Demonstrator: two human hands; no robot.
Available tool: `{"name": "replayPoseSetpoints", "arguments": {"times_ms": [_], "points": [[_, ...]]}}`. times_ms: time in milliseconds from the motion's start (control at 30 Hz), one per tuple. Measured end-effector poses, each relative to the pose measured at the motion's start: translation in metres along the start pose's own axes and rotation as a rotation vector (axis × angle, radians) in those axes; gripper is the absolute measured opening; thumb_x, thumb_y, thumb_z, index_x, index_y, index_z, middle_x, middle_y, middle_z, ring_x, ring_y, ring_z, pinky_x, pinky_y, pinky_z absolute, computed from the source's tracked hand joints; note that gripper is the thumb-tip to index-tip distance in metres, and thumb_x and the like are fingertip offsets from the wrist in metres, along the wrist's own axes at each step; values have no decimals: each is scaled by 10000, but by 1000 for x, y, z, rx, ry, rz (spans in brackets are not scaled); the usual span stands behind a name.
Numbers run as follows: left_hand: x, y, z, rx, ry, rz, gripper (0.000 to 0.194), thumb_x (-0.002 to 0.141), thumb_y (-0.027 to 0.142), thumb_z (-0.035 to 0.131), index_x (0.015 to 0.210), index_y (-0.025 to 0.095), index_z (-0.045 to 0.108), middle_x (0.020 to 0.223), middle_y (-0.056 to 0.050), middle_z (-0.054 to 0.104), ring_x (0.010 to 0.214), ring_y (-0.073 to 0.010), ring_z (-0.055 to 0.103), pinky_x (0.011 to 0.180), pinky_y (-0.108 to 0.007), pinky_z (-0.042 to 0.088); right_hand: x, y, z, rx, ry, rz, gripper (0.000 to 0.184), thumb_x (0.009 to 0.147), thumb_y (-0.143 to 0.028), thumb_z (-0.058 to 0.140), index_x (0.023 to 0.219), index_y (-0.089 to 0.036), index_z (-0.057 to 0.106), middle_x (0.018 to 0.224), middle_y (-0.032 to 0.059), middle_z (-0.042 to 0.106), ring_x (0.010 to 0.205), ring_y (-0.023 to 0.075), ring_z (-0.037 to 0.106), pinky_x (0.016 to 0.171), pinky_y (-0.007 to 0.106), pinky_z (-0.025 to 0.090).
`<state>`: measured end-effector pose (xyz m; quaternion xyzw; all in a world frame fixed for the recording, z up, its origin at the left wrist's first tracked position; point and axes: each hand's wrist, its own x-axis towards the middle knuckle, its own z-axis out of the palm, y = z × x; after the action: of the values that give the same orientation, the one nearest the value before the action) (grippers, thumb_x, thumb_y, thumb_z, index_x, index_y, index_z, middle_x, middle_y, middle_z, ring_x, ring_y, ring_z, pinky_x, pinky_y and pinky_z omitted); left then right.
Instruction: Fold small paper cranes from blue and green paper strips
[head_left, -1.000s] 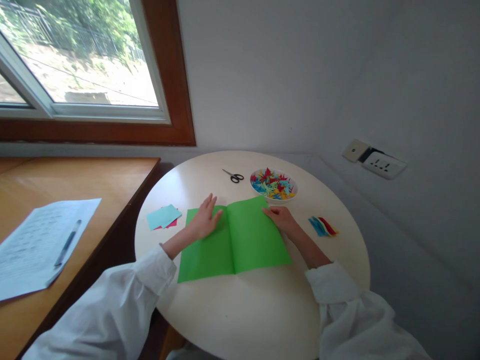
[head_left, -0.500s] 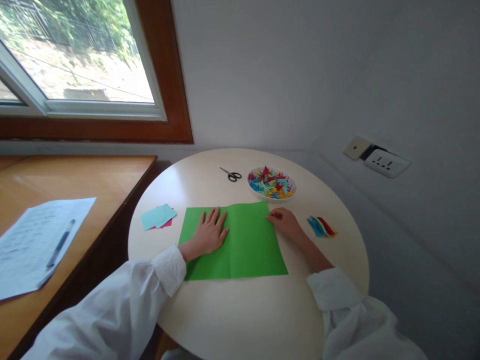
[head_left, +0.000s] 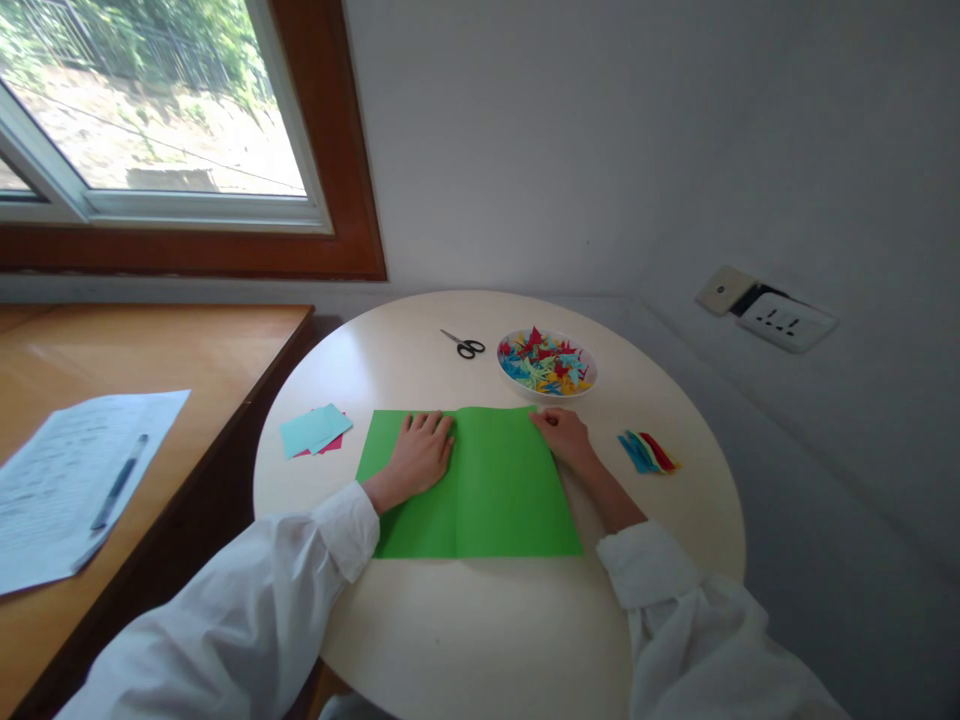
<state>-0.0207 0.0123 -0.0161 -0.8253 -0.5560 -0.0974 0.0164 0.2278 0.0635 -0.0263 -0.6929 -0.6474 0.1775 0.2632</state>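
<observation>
Green paper sheet [head_left: 517, 490] with a fold line down its middle lies open on the round white desk [head_left: 480, 620], in front of the person. The left hand [head_left: 418, 455] rests on the left half of the paper, palm down, holding nothing. The right hand [head_left: 566, 437] has its finger and thumb closed on the top right corner of the sheet. Behind the paper is a round white bowl [head_left: 550, 397] full of little pointy bits [head_left: 544, 360] in red, blue, yellow and green. Black-handled scissors [head_left: 466, 348] lie to the left of the bowl. Light blue paper squares [head_left: 311, 430] sit left of the green sheet, on top of pinkish-red paper [head_left: 331, 446]. On the right is a small bunch of blue, white, red and yellow strips [head_left: 647, 453]. Farther left, a brown wooden desk [head_left: 187, 345] has white papers with writing [head_left: 64, 480] and a dark pen [head_left: 120, 482] on them.
</observation>
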Motion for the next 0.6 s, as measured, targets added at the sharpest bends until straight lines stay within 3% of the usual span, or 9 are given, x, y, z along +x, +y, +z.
{"name": "replayPoseSetpoints", "arguments": {"times_ms": [600], "points": [[2, 2, 8, 7, 11, -61, 497, 916, 330, 260, 1367, 163, 385, 1306, -151, 458, 1134, -310, 410, 952, -457, 293, -4, 7, 3, -184, 51, -124, 250, 754, -343, 517, 570, -188, 587, 722, 35, 610, 683, 169, 513, 633, 270, 350]]}}
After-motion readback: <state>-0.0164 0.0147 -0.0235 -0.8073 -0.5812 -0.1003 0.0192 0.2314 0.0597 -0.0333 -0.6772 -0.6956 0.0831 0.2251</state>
